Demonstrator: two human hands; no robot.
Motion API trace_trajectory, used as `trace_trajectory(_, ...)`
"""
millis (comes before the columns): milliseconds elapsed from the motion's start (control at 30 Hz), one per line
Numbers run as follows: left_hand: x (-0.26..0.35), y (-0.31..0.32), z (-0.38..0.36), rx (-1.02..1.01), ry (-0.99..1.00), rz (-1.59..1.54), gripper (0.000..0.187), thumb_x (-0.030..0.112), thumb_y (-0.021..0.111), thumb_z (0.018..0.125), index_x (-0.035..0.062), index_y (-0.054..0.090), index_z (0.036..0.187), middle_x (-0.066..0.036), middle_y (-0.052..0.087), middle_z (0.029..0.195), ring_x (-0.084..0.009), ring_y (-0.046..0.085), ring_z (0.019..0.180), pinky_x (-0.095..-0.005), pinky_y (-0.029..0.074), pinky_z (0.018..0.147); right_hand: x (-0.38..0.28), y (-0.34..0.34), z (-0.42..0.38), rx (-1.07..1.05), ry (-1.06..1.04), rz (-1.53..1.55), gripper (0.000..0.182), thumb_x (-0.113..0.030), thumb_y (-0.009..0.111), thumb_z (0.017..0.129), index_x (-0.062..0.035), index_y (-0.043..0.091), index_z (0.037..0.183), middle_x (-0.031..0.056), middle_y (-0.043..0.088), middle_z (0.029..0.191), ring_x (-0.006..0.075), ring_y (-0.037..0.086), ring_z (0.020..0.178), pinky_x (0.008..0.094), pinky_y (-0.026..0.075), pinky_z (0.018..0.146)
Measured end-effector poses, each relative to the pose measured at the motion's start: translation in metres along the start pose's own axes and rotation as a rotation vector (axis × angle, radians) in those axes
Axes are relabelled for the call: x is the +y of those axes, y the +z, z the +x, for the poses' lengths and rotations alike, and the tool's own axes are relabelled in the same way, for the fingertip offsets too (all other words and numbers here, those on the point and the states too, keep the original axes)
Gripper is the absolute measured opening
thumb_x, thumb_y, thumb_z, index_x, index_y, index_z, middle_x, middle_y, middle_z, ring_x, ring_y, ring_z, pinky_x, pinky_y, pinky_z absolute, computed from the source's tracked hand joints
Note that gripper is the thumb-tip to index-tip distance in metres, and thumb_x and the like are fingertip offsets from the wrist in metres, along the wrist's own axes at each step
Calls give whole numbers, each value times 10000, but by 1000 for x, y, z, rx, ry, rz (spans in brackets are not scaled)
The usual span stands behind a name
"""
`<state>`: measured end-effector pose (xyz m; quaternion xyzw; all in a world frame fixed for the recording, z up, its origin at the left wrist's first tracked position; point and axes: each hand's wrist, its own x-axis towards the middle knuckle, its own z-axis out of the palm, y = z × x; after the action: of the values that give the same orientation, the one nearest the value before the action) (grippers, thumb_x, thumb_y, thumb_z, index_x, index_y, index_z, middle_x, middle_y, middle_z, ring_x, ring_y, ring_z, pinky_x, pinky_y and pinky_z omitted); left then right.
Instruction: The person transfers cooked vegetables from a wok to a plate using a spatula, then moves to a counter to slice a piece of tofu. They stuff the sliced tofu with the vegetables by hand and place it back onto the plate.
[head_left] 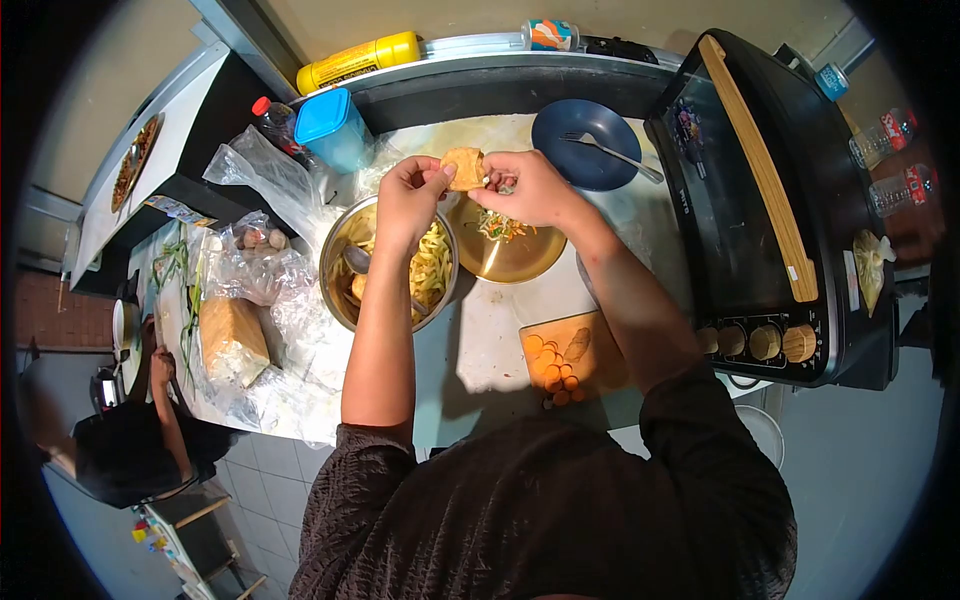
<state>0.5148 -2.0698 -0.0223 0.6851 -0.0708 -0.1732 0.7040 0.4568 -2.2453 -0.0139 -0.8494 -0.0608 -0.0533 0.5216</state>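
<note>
A home kitchen: a black countertop oven (770, 210) stands at the right edge of a white counter (480, 350) crowded with bowls of food, a cutting board (570, 355) and bottles.

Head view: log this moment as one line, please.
both hands: left hand and right hand hold tofu puff | below: brass bowl | beside: steel bowl, noodles

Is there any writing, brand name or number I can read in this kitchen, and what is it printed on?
Nothing here is sharp enough to quote.
Yellow squeeze bottle lying on the back ledge: dark print along its side, too blurred to read.
Black countertop oven with wooden handle: small pale mark on the glass door, too small to read.
Clear plastic bottles with red labels: white lettering, unreadable.
Orange and white tin on the ledge: pattern only, no legible text.
</note>
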Motion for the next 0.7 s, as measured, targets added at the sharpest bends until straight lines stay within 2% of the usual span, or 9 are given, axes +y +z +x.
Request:
trace_trajectory(67,-2,-4,1,-3,-10,61,161,103,677,834,-31,601,881,-19,603,722,-79,543,633,-209,446,594,6,-4,2,-99,-87,-19,235,-184,704,763,14,583,796,107,614,641,166,567,555,307,458,549)
trace_trajectory(167,-5,-5,1,-39,5,66,154,105,679,834,-25,605,872,-10,595,726,-70,528,640,-207,436,594,11,-5,2,-133,-35,-89,192,-177,701,774,-11,618,818,65,576,601,120,528,556,292,455,568)
trace_trajectory(300,-13,-6,5,-64,54,145,167,132,679,843,-8,602,888,-5,597,737,-76,529,651,-212,426,602,4,-9,3,-165,-20,-205,211,-177,714,770,1,608,808,74,586,610,132,521,531,292,457,555)
trace_trajectory(467,-13,-8,4,-4,87,198,154,108,677,833,-22,596,842,-3,581,710,-64,511,641,-217,430,602,12,-2,-4,25,41,-154,186,-169,734,760,-18,658,840,127,652,677,155,625,574,269,479,562)
trace_trajectory(600,-20,-11,6,22,102,217,152,107,680,830,-19,594,834,-5,581,703,-63,511,636,-219,425,591,24,-2,-6,-12,106,-157,193,-200,736,760,-45,690,866,133,663,685,194,659,610,268,495,585)
trace_trajectory(667,-21,-12,6,45,113,229,154,109,679,830,-18,591,829,-2,575,699,-60,509,629,-216,416,575,36,-4,-6,29,89,-376,211,-237,731,761,-56,704,867,124,657,719,237,645,643,293,496,613)
trace_trajectory(700,-23,-13,6,44,112,229,154,109,679,830,-18,591,829,-2,575,699,-60,509,629,-216,416,575,41,-4,-6,29,90,-376,211,-237,731,761,-56,704,867,124,657,719,237,645,643,293,496,613)
